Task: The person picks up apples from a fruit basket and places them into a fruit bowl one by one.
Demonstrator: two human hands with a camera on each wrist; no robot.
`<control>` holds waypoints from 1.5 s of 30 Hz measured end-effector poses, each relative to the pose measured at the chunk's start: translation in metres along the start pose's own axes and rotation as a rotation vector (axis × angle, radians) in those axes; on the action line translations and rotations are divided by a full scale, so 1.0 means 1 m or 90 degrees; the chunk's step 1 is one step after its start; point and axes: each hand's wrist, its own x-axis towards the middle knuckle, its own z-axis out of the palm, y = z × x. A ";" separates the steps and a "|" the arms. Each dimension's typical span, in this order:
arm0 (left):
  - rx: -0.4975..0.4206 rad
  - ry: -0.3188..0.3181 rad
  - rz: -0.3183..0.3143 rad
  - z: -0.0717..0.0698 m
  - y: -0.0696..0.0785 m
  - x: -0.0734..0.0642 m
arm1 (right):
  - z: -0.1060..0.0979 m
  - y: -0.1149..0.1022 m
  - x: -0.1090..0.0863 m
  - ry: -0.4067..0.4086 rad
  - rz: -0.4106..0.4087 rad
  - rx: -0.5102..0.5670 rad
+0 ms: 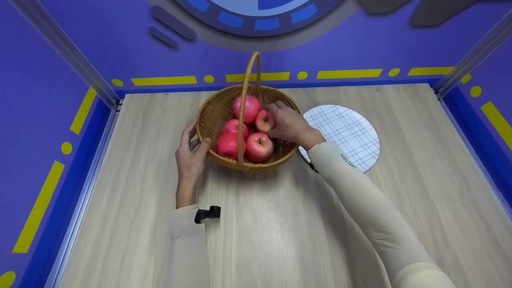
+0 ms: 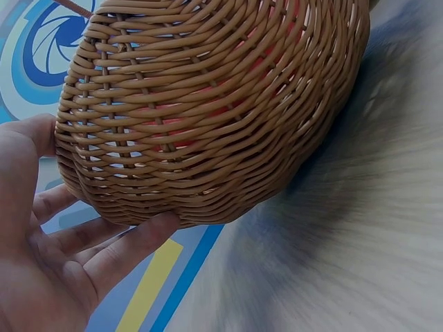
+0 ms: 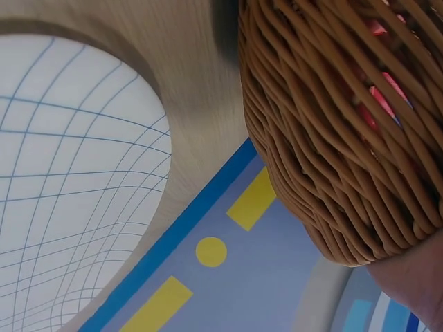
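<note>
A brown wicker basket [image 1: 208, 120] with a tall arched handle [image 1: 245, 92] stands near the back of the table, holding several red apples [image 1: 259, 147]. My left hand [image 1: 191, 154] holds its left side, thumb at the rim and the other fingers against the outer wall. In the left wrist view, the fingers of the left hand [image 2: 76, 256] touch the woven side [image 2: 187, 138]. Inside the basket, my right hand [image 1: 290, 122] grips an apple [image 1: 264, 120] at the right of the group; its fingertips are partly hidden. The right wrist view mostly shows the basket's outside [image 3: 332, 138].
A round white mat with blue grid lines [image 1: 340, 136] lies right of the basket, partly under the right forearm. Blue panels with yellow marks [image 1: 256, 76] wall in the back and both sides of the wooden table [image 1: 256, 224].
</note>
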 end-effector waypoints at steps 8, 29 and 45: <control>0.012 0.003 0.007 0.000 -0.001 0.001 | -0.001 -0.002 -0.002 0.043 0.013 -0.020; 0.007 0.001 0.005 -0.002 -0.003 0.000 | -0.002 -0.004 -0.006 0.065 0.000 0.005; 0.001 0.005 -0.007 -0.002 -0.001 0.000 | -0.018 -0.006 -0.019 0.097 0.004 0.078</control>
